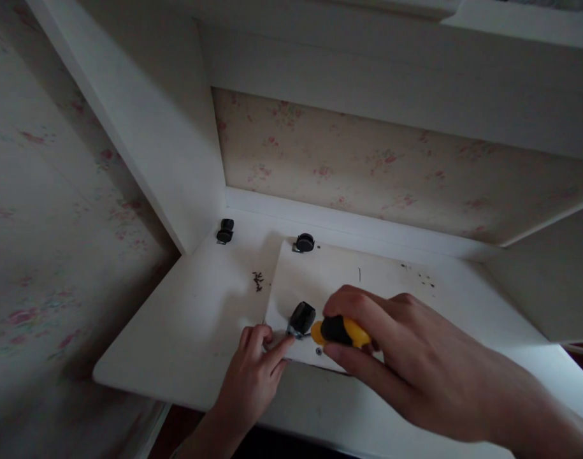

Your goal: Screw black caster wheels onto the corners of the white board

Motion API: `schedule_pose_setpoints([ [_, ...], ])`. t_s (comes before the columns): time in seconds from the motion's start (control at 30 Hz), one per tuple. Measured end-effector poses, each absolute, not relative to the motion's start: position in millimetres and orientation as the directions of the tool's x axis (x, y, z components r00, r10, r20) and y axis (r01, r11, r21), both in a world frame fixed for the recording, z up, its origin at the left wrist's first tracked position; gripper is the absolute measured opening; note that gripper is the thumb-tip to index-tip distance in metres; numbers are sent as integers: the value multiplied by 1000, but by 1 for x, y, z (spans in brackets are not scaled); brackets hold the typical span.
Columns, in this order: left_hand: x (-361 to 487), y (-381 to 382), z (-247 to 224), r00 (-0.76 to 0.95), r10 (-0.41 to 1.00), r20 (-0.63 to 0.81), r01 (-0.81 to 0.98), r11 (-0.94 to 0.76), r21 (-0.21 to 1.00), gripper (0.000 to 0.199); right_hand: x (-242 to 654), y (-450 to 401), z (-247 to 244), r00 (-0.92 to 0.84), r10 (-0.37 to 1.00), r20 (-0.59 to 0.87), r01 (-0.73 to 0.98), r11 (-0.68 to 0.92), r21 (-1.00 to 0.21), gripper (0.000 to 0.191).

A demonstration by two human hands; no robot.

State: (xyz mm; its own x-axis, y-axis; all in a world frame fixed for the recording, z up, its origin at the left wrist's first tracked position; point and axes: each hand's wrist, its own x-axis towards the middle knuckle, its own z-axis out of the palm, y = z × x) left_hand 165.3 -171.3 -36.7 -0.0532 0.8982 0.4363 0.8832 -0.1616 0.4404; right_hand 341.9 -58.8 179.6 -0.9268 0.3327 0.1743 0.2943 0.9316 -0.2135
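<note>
My right hand [391, 344] is closed round the yellow-and-black handle of a screwdriver [341, 331]. The short visible length of its shaft points left at the metal base of a black caster wheel [302, 317]; the tip is hard to make out. That caster stands near the front left corner of a white board [329, 274]. At this corner my left hand [257, 370] has its fingers curled at the board's edge, and one finger reaches to the caster's base. A second caster [304, 242] stands at the board's back left corner.
The board lies on a white desktop [176, 338]. Left of it are a loose caster [225, 231] and a small pile of dark screws [257, 281]. A white upright panel [143, 121] rises at the left, and a crosspiece [367, 83] spans above. Dark holes mark the board's right side.
</note>
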Motion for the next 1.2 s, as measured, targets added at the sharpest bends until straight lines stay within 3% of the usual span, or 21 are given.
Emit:
schedule_pose_setpoints([
  [0.1, 165, -172, -36, -60, 898, 436, 881, -157, 446, 49, 338, -56, 179, -920, 313, 235, 293, 949, -114, 30],
  [0.23, 165, -173, -35, -63, 898, 435, 882, -153, 445, 54, 337, -55, 181, -946, 269, 182, 236, 954, -184, 23],
  [0.4, 165, -173, -36, -61, 899, 435, 881, -157, 447, 48, 338, -54, 180, -915, 295, 275, 283, 956, -82, 34],
  [0.53, 165, -173, -37, -53, 906, 420, 877, -159, 454, 52, 339, -52, 177, -934, 243, 261, 197, 962, -190, 33],
  [0.63, 165, -173, -36, -55, 910, 411, 880, -150, 451, 50, 339, -50, 173, -919, 208, 336, 160, 973, -164, 20],
  [0.7, 165, -173, -35, -56, 910, 411, 880, -149, 450, 47, 340, -50, 171, -914, 218, 343, 179, 973, -142, 24],
  [0.8, 165, -172, -36, -58, 909, 412, 878, -150, 454, 48, 341, -50, 169, -929, 250, 271, 189, 954, -231, 37],
  [0.87, 166, -172, -37, -63, 910, 410, 876, -146, 460, 49, 342, -50, 169, -924, 236, 302, 159, 953, -259, 35],
  [0.97, 166, -173, -38, -76, 910, 408, 871, -139, 471, 52, 342, -50, 168, -877, 241, 415, 181, 967, -178, 29],
  [1.07, 166, -173, -37, -70, 912, 403, 872, -140, 469, 55, 346, -53, 168, -889, 275, 366, 246, 961, -123, 46],
  [1.2, 166, -173, -36, -75, 917, 393, 878, -126, 461, 55, 352, -55, 165, -894, 234, 383, 202, 972, -123, 37],
])
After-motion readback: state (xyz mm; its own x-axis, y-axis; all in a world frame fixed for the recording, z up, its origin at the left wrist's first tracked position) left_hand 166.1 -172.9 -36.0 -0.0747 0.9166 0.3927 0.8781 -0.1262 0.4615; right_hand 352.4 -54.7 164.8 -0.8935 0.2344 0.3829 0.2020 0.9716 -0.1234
